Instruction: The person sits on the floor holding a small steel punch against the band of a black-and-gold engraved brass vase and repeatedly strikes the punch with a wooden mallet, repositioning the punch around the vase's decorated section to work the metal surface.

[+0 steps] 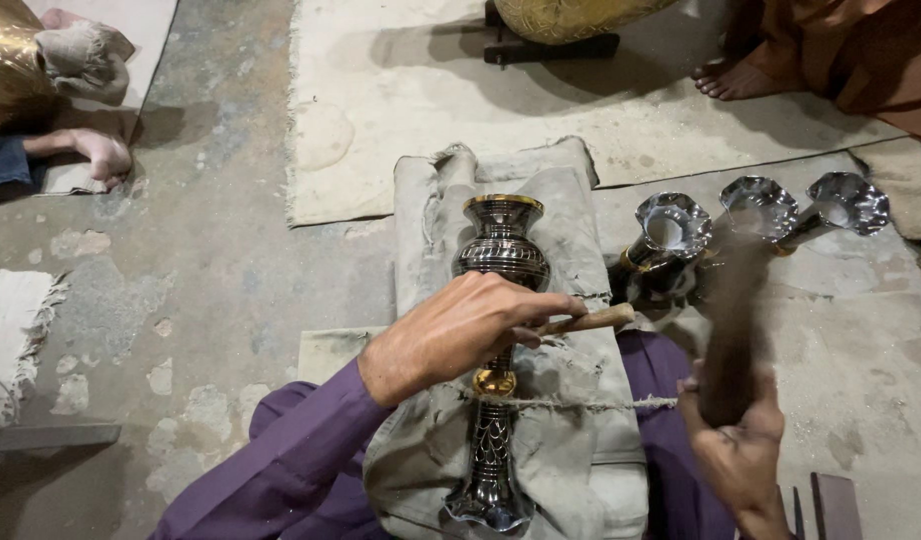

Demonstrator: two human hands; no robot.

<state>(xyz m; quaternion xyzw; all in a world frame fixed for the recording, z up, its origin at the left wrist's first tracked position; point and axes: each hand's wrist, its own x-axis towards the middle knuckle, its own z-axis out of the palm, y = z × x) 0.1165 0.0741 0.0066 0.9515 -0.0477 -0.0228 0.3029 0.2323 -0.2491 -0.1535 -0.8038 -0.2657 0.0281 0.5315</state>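
A dark engraved metal vase [502,252] with gold bands lies lengthwise on a grey padded cloth [571,440] over my lap. My left hand [459,332] rests across the vase's narrow stem and pinches a thin wooden-handled tool [587,320], its tip hidden under my fingers. My right hand [740,452] grips the handle of a wooden mallet [729,330] that is raised and blurred by motion, to the right of the vase. A cord [581,404] runs across the cloth over the stem.
Three more dark fluted vases [671,240], [759,210], [841,205] lie on the concrete floor to the right. Other people's bare feet [733,80], [101,150] show at top right and far left. A beige mat [401,110] lies beyond the cloth.
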